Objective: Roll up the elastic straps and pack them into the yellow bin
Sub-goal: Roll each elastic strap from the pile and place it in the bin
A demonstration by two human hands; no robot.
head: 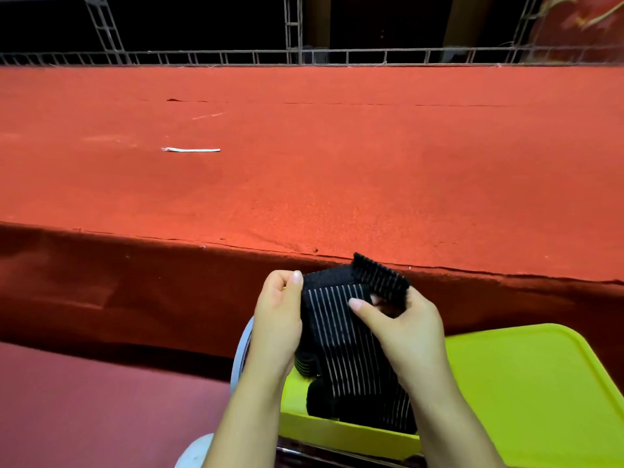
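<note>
Both hands hold a black elastic strap [341, 319] just above the yellow bin [526, 383]: the left hand [278, 319] pinches its left edge, the right hand [401, 329] grips the folded top end, index finger pressed on the ribbed face. A tidy roll likely needs even tension and squared edges. Rolled straps [320, 396] already crowd the bin's near corner; a white strip [190, 150] lies far off on the red worktop [337, 170].
</note>
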